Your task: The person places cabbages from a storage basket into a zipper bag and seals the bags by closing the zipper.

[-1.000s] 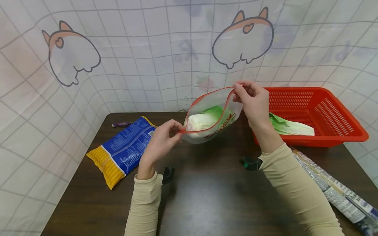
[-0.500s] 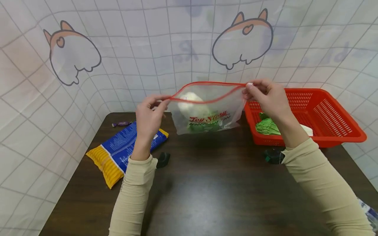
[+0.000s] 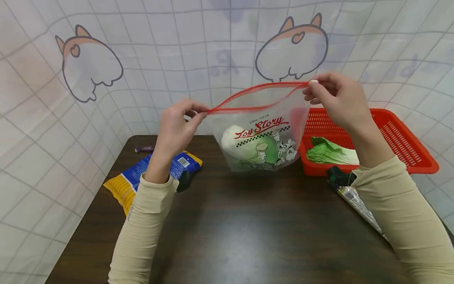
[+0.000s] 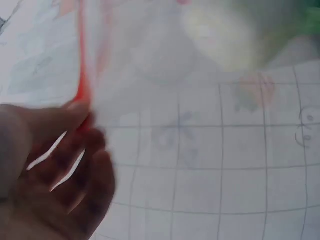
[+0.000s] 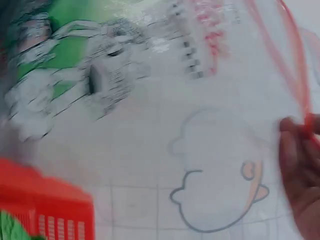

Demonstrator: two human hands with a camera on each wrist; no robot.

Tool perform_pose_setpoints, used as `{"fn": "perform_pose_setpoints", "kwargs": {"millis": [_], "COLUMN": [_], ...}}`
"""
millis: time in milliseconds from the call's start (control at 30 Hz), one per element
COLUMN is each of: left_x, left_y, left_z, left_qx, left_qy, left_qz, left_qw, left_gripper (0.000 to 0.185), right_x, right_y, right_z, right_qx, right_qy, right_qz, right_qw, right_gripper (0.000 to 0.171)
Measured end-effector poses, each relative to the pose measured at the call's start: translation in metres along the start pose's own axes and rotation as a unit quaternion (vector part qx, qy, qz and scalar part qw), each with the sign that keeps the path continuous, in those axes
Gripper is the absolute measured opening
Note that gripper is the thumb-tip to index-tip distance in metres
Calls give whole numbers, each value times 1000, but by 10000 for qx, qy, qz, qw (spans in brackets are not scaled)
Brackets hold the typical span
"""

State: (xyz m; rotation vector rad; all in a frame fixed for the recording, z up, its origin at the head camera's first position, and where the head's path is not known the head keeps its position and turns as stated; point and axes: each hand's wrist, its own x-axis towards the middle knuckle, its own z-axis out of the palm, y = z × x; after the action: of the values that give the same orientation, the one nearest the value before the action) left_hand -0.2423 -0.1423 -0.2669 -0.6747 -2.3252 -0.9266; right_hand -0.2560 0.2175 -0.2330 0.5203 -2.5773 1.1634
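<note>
A see-through zip bag with a red-edged mouth and red "Toy Story" lettering hangs above the table. Its mouth gapes between my two hands. Through the plastic shows a small napa cabbage, white end at the left and green leaves low in the bag. My left hand pinches the left end of the red zip, thumb against fingers, also in the left wrist view. At the higher right end, my right hand pinches the zip near a small white piece, probably the slider. In the right wrist view only part of that hand shows.
A red plastic basket at the right holds another leafy cabbage. On the left lie a blue and yellow packet and a small purple wrapper. A long silvery package lies partly under the right arm.
Both hands have moved apart and upward, stretching the bag's mouth wider. The bag now hangs upright with its print facing me, and the cabbage has sunk towards its bottom.
</note>
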Motion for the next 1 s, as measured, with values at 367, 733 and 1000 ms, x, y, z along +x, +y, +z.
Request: {"fn": "perform_pose_setpoints", "kwargs": {"millis": [367, 733, 1000], "left_x": [-12, -6, -7], "left_y": [18, 48, 53], "left_z": [-7, 31, 57], "left_qx": [-1557, -1141, -1129], "left_qy": [-2831, -2299, -2017], "left_qz": [882, 1292, 475], "left_qw": [9423, 9578, 9718], "left_gripper": [33, 34, 42], "right_x": [-2, -3, -8], "right_y": [2, -8, -8], "right_z": [13, 23, 30], "right_qx": [550, 435, 784], "right_qy": [-75, -36, -154], "right_qz": [-382, -840, -859], "right_qw": [9977, 9955, 9931], "right_gripper": [26, 23, 34]}}
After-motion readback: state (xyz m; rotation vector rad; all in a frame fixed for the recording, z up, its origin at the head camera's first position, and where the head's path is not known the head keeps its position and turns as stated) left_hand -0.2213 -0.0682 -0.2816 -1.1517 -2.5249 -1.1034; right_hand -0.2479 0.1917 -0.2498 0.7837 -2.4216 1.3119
